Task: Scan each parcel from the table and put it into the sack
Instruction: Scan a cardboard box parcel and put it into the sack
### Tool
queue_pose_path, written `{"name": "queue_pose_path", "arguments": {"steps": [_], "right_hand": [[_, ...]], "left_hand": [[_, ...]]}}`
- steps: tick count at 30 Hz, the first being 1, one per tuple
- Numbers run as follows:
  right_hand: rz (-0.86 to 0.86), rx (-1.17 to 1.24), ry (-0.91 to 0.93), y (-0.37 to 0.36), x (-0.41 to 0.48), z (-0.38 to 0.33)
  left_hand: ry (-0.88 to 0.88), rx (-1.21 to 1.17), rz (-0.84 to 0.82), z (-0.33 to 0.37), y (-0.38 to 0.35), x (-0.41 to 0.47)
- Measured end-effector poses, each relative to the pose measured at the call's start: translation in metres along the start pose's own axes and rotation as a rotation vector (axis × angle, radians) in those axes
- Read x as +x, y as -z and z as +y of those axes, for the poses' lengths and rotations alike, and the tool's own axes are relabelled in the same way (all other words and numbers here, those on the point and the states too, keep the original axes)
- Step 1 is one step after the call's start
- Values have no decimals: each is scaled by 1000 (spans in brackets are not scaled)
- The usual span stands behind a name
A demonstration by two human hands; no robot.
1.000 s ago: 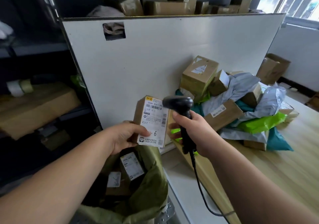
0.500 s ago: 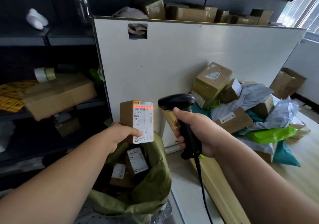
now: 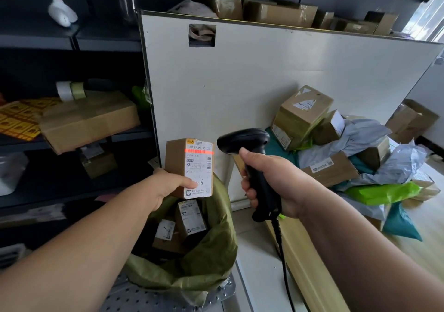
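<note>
My left hand [image 3: 168,186] grips a small brown cardboard parcel [image 3: 182,157] upright, its white label facing me, above the open green sack [image 3: 211,246]. A red scan line crosses the label's top barcode. My right hand [image 3: 276,186] holds a black handheld scanner [image 3: 242,141], its head pointing left at the parcel a short gap away. Inside the sack lie labelled boxes [image 3: 192,218]. A heap of parcels [image 3: 336,148], boxes and grey, green and teal mailer bags, sits on the wooden table [image 3: 427,234] at the right.
A white board [image 3: 276,76] stands behind the sack and table, with boxes stacked beyond its top edge. Dark shelves [image 3: 72,42] at the left hold a cardboard box [image 3: 89,121] and tape rolls [image 3: 69,90]. The scanner's cable [image 3: 281,251] hangs down beside the table edge.
My left hand has carried the parcel leftward to above the sack, and the scanner's red line now lies on the label's barcode. The view has turned left.
</note>
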State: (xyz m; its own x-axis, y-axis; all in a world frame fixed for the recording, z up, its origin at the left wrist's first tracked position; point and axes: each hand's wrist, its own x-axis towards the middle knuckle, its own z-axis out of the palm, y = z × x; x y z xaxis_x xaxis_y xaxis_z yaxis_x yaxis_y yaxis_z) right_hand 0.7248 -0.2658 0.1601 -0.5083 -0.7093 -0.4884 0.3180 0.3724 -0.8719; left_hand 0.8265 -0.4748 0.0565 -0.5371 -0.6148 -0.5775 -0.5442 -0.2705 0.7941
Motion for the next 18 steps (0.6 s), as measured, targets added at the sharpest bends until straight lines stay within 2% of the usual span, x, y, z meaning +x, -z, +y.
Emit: {"name": "queue_pose_path", "arguments": {"steps": [18], "right_hand": [[-13, -23, -11, -14, 23, -6]], "left_hand": [[44, 1, 46, -12, 11, 24]]}}
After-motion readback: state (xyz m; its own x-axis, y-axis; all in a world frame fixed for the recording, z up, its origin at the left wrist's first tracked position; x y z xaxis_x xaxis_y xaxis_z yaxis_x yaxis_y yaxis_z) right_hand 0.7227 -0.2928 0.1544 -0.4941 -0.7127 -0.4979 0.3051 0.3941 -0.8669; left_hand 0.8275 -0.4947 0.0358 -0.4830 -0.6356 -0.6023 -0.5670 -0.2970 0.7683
